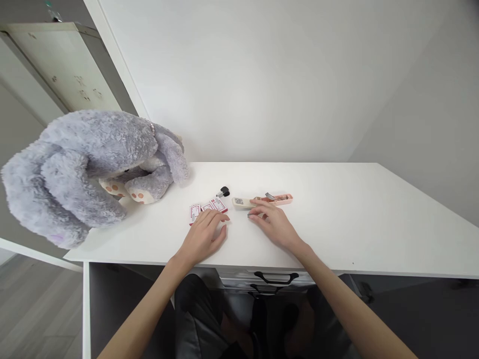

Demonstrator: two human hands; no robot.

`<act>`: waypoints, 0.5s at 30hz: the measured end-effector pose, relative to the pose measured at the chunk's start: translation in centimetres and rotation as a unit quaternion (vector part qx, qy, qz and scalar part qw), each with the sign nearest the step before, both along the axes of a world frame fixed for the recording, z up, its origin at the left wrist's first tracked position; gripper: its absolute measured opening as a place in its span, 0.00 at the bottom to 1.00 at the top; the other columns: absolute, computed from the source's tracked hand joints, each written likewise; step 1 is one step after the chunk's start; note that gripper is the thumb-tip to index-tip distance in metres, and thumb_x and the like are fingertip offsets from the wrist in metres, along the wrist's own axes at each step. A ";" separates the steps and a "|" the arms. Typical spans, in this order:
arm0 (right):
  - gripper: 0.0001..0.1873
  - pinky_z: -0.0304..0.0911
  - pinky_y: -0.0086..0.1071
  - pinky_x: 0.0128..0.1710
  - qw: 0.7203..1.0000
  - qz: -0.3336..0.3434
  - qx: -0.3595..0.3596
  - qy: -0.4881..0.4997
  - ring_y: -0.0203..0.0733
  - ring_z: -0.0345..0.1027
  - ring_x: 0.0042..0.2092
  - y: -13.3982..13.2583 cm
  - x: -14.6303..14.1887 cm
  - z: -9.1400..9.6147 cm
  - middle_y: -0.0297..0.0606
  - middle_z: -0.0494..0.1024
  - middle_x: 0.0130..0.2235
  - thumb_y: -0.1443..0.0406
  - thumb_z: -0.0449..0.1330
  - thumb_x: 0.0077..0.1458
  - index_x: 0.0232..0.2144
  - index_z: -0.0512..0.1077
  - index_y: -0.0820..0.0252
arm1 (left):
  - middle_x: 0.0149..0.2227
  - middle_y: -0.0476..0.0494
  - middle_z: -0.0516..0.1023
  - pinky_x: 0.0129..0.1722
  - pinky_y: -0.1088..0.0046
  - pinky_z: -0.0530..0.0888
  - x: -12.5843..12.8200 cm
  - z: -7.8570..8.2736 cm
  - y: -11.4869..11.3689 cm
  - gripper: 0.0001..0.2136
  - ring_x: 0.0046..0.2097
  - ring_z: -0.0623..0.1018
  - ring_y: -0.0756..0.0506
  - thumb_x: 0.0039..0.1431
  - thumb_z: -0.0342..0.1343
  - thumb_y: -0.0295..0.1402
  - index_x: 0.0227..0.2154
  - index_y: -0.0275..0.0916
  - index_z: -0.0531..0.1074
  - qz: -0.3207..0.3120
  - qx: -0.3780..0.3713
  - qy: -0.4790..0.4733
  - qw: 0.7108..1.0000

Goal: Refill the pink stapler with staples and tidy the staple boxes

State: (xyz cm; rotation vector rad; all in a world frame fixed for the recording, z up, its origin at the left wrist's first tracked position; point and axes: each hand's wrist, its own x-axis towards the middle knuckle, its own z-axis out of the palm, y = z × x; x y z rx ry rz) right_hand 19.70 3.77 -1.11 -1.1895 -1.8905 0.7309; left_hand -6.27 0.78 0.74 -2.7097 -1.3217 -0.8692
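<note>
The front edge of the white surface runs below both wrists, and its back edge meets a pale wall. To the right of the right arm, the surface continues wide to the side; on the left, a large grey plush toy takes the space up to the left edge and hangs partly over it. Under the front edge there are drawers with dark handles.

Behind the toy stands a pale cabinet, and at lower left one sees a wooden-looking floor. Near the middle lie red-and-white small boxes, with a black-and-silver item just behind them.

The left hand is relaxed and spread, thumb apart from the curved fingers; its fingertips are at the boxes, but I cannot tell if they touch. The right hand pinches a small grey piece between thumb and fingertip, just in front of a cream case. Its index finger reaches onto this case. A pink tray with small contents lies to the right of the case.
</note>
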 end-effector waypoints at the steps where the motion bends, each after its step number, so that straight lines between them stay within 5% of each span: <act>1: 0.11 0.71 0.46 0.51 1.000 0.003 -0.006 -0.006 0.48 0.78 0.49 0.0 -0.2 -0.1 0.39 0.75 0.65 0.58 0.60 0.66 0.40 0.82 0.53 | 0.48 0.40 0.79 0.55 0.57 0.72 0.0 0.0 0.0 0.08 0.52 0.76 0.39 0.70 0.50 0.31 0.48 0.42 0.70 0.002 0.001 0.000 1.000; 15: 0.19 0.61 0.53 0.67 0.970 0.001 -0.124 0.208 0.57 0.62 0.70 -0.5 -1.8 -0.6 0.46 0.71 0.67 0.48 0.66 0.59 0.42 0.84 0.53 | 0.49 0.40 0.79 0.55 0.55 0.73 0.0 -0.1 0.0 0.08 0.53 0.76 0.38 0.70 0.51 0.31 0.49 0.42 0.71 0.005 -0.005 -0.003 1.000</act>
